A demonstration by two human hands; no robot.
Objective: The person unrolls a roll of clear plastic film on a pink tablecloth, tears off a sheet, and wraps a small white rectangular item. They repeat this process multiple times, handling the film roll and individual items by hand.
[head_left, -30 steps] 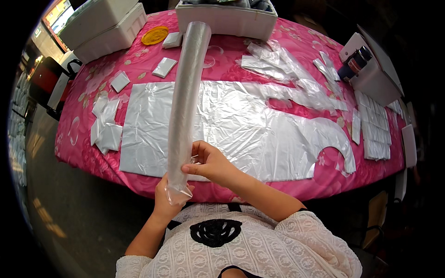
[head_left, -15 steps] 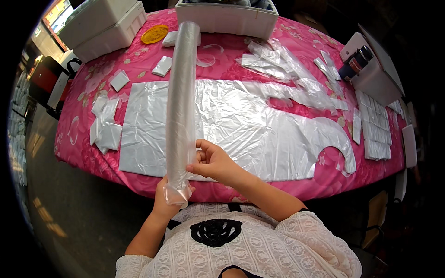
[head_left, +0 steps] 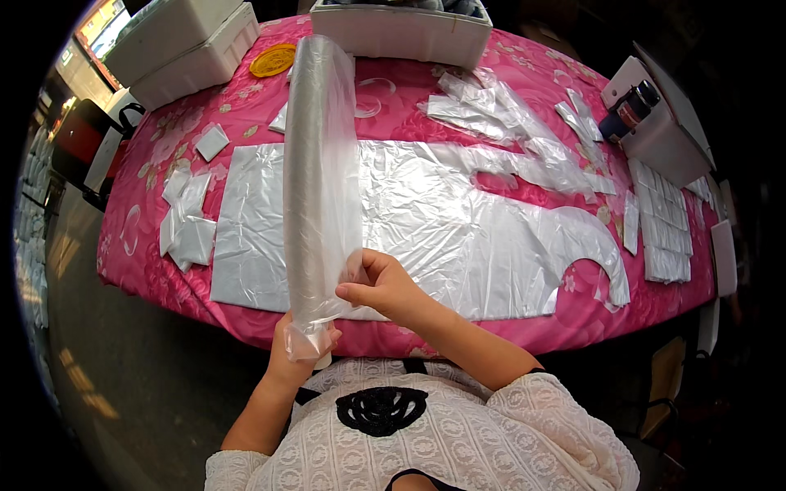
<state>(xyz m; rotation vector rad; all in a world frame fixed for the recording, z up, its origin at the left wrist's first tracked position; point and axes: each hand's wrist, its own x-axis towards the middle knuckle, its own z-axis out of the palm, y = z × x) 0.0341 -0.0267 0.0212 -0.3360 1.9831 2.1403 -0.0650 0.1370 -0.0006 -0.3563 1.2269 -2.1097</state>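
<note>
A long roll of clear plastic film (head_left: 307, 180) stands tilted up in front of me, its far end over the table. My left hand (head_left: 293, 348) grips its lower end, the fingers partly hidden behind bunched film. With thumb and fingers pinched, my right hand (head_left: 378, 285) holds the loose edge of the film, which hangs out from the roll's right side. Beneath lies a flat plastic apron (head_left: 458, 237), silvery white, with a curved neck loop at its right end. The roll covers part of the apron's left portion.
A pink flowered cloth (head_left: 254, 327) covers the table. White foam boxes (head_left: 401, 31) stand along the back, beside a yellow lid (head_left: 272, 60). Folded plastic packets (head_left: 192, 221) lie left; crumpled plastic (head_left: 499, 114), stacked packets (head_left: 661, 225) and a dark bottle (head_left: 629, 110) are right.
The loose film edge has come away from the roll, pulled slightly right by my right hand. The roll has shifted a little left with my left hand.
</note>
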